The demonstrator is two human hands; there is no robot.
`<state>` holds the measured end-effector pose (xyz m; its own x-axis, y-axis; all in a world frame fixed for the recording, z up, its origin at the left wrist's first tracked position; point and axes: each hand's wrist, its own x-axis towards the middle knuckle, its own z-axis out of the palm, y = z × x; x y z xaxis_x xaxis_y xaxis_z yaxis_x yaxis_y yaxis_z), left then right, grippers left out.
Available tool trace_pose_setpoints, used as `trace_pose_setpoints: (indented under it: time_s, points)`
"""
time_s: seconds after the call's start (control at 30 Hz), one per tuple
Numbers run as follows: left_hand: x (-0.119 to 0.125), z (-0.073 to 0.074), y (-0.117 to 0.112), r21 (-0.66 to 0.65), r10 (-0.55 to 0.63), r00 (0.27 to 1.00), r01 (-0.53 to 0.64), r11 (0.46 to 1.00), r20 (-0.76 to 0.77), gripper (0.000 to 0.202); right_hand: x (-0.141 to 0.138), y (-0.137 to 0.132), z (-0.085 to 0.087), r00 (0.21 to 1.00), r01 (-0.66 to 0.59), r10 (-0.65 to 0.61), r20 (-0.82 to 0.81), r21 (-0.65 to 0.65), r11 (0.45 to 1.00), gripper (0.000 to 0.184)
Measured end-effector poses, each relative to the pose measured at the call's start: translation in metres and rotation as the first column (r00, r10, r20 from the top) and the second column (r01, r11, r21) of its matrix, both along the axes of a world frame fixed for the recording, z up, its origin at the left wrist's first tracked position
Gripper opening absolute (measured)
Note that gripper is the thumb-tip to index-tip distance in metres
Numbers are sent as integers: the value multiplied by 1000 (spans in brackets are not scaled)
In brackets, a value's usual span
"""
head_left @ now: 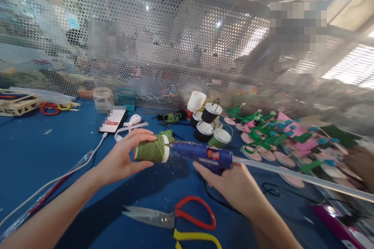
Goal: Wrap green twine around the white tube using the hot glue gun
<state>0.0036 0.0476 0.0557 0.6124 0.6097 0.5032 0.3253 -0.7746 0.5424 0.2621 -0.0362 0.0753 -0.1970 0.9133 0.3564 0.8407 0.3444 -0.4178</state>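
Observation:
My left hand (124, 159) is closed round a small cup wrapped in green felt (152, 149), held on its side above the blue table (43, 151). My right hand (230, 184) grips a blue glue gun (201, 155) with a long clear glue stick (298, 179) running out of its back to the right. The gun's nozzle touches the rim of the green cup. Scissors with red handles (175, 214) lie on the table just below both hands.
Several small black and green cups with white rims (209, 124) stand behind the gun. Green, pink and blue felt pieces (277, 136) cover the right side. A phone (112, 121), a jar (103, 98) and a perforated metal screen (175, 46) are at the back. Another person's hand (360, 163) is at far right.

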Motion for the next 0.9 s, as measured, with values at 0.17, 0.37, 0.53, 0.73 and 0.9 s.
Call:
trace_pose_setpoints:
  time_s: [0.17,0.37,0.53,0.73,0.9]
  points:
    - [0,-3,0,4,-26,1000,26,1000,1,39,0,1,1,1000,0,0,-7,-7,1000,26]
    - [-1,-3,-1,8,-52,999,52,999,2,38,-8,2,8,999,30,-30,-31,-12,999,29]
    - [0,-1,0,0,-16,1000,16,1000,4,40,-10,0,10,1000,-4,4,1,16,1000,24]
    - [0,0,-1,-42,47,999,-47,998,12,40,-14,-2,12,997,-48,46,57,28,998,22]
    - [1,0,0,-117,94,995,-92,989,16,41,-16,-6,13,997,-16,13,75,40,999,23]
